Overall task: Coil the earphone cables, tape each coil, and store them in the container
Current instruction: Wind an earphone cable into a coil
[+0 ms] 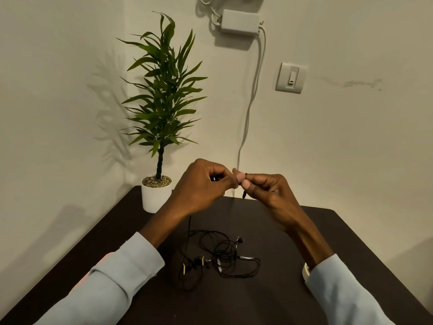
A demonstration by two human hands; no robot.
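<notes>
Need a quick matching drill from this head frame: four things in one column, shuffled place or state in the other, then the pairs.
Things:
1. potted plant
2. tangled earphone cables
3. light switch
4. white adapter box

Place or state:
A. loose heap on the dark table, between the forearms
B. high on the wall, white cord hanging from it
C. table's far left corner
D. on the wall, right of the white cord

Pairs: 1-C, 2-A, 3-D, 4-B
</notes>
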